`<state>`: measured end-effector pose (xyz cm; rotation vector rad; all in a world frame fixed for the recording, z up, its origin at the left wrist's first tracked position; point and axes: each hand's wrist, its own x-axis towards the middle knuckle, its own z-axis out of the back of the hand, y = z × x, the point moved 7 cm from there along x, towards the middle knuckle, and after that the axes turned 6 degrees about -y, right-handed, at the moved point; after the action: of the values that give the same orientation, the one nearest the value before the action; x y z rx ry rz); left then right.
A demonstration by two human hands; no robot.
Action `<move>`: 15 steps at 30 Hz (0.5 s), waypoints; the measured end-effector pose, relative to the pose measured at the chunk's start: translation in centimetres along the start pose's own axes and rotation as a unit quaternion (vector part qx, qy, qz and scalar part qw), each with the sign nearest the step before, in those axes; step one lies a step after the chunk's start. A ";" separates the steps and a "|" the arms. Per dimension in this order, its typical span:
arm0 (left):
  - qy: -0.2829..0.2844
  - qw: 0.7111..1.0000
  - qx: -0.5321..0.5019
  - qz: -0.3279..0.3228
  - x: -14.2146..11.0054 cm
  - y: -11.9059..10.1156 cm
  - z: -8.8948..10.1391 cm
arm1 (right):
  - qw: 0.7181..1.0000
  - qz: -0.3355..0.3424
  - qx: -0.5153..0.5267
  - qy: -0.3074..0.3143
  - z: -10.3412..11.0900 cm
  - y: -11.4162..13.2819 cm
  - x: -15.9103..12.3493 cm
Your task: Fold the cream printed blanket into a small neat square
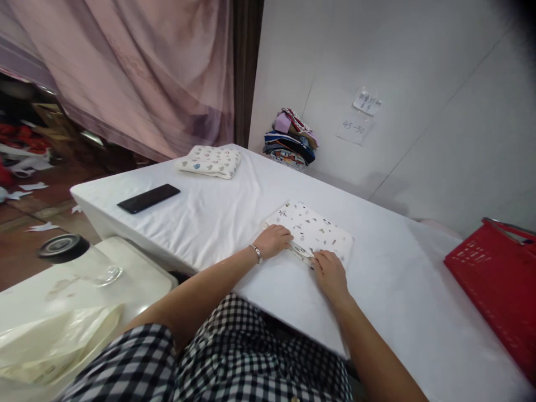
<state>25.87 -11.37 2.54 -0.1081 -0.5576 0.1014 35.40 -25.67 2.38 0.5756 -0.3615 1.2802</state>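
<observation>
A folded white cloth (314,226) with small dark and tan prints lies on the white-covered table in front of me. My left hand (273,240), with a metal bracelet at its wrist, closes on the near left edge of this folded cloth. On the near right edge, my right hand (330,273) pinches the layers with thumb and fingers. Between the two hands the near edge shows several layers, slightly raised. The undersides of both hands' fingertips are hidden.
A second folded cloth (211,161) and a black phone (149,198) lie on the table (234,206) to the left. A red basket (494,285) stands at the right edge. Folded clothes (291,139) are stacked by the wall. A glass jar (94,265) rests on a side table at left.
</observation>
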 end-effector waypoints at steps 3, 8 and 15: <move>0.000 1.000 0.006 -0.002 0.0 0.1 0.0 | 1.000 0.011 -0.011 0.002 -0.1 0.0 -0.1; 0.012 0.999 0.028 -0.009 0.0 0.6 0.3 | 0.999 0.027 -0.016 0.019 -0.1 0.0 -0.1; 0.004 0.998 0.060 -0.014 -0.5 1.9 0.9 | 1.000 0.005 0.012 0.026 -0.1 -0.1 0.1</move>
<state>24.89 -9.50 2.78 0.0169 -0.5433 0.1063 35.51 -25.56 2.37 0.5594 -0.3065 1.3078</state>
